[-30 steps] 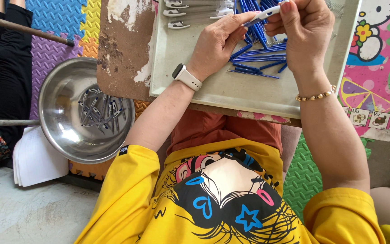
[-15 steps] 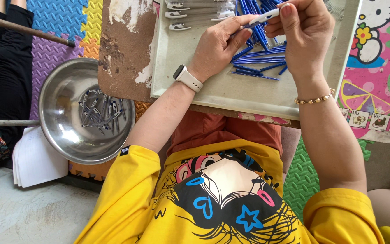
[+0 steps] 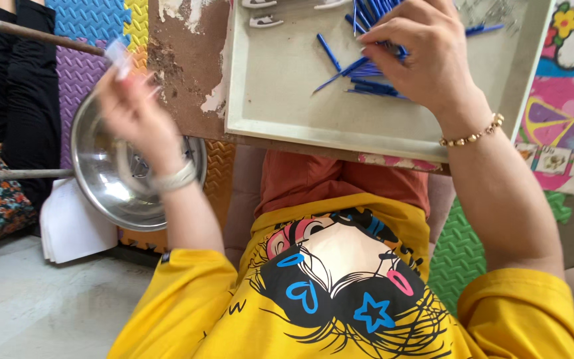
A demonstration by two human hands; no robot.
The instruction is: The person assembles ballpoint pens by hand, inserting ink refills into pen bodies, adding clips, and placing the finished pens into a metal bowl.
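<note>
The worn brown board (image 3: 181,73) across my lap is the biggest thing here, serving as my counter, and on it sits the shallow cream tray (image 3: 280,100). Off its left edge, down on the foam mats, stands the steel bowl (image 3: 101,179), with a heap of small metal pieces in its bottom, partly hidden by my wrist.

My left hand (image 3: 134,113) is above that bowl, blurred, fingers pinched on a small pale, clear-looking piece (image 3: 119,58) at their tips; I cannot tell just what it is. It looks featherlight and smooth, so I judge a fingertip pinch across its width holds it best.

My right hand (image 3: 426,56) is down on the tray, fingers curled over the heap of thin blue sticks (image 3: 370,83); whether they have closed on one I cannot tell. The sticks look light, stiff and slick, apt to roll or scatter. I would pick one by its middle between thumb and forefinger. Two small pale clips (image 3: 265,21) lie at the tray's far edge.
</note>
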